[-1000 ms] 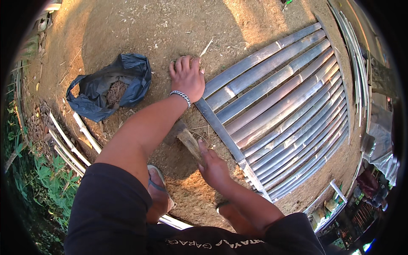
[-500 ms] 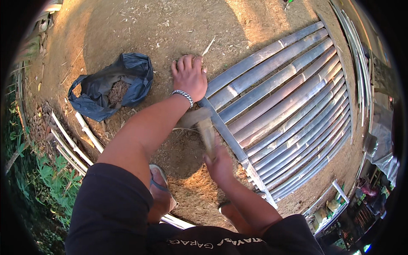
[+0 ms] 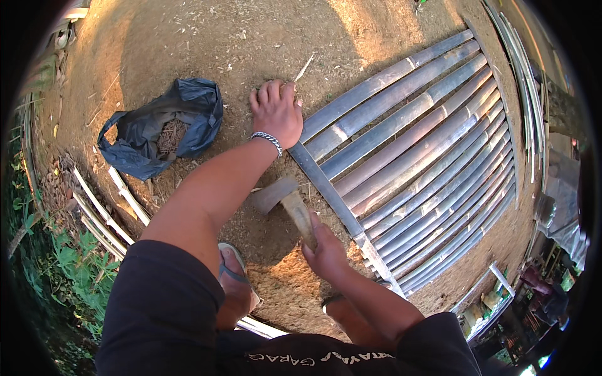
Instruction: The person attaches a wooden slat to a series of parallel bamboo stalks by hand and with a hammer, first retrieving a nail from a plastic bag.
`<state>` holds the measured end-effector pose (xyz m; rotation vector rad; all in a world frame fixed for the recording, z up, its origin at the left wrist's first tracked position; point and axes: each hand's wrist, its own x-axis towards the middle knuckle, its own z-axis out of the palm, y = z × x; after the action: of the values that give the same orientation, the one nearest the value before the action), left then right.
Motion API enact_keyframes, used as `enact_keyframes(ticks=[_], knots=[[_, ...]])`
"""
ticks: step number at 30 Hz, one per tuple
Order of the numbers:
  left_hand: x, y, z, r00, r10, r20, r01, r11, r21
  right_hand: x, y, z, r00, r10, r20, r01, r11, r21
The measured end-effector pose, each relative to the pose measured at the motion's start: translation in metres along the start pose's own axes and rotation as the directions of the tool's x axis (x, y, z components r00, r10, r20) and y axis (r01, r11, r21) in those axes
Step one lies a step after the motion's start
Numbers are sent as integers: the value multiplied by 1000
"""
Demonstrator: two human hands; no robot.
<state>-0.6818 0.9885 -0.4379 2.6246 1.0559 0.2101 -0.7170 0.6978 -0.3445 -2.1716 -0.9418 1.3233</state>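
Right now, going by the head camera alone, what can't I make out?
All in the head view:
Left palm and whatever lies beneath: hidden by the back of the left hand.
Gripped part of the hatchet: covered by the right hand.
Bottom of the dark bag: under dry brown bits.
Clutter at lower right: too small and dark.

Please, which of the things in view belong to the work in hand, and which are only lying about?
Apparently in the work:
hatchet-like tool, held in the right hand
slatted bamboo panel, with the left hand at its corner

Apparently just lying about:
black plastic bag with dry brown bits inside
pale sticks, lower left
long poles, far right
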Motion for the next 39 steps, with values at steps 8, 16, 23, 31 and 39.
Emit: enact_keyframes(ticks=[8, 16, 23, 31, 39], knots=[[-1, 4, -4, 999, -19, 36, 19, 1000, -3, 23, 2, -7, 993, -62, -102, 51, 993, -102], [-2, 2, -1, 1000, -20, 17, 20, 1000, 8, 18, -3, 4, 994, 41, -105, -50, 995, -85], [-3, 1, -1, 999, -33, 17, 33, 999, -12, -4, -14, -18, 992, 98, 85, -113, 976, 189], [-4, -1, 1, 999, -13, -35, 12, 999, -29, 17, 3, -50, 977, 21, -213, -34, 998, -55], [-4, 0, -1, 998, -15, -56, 12, 999, -51, 28, -4, -57, 940, -182, -288, 112, 964, -242]])
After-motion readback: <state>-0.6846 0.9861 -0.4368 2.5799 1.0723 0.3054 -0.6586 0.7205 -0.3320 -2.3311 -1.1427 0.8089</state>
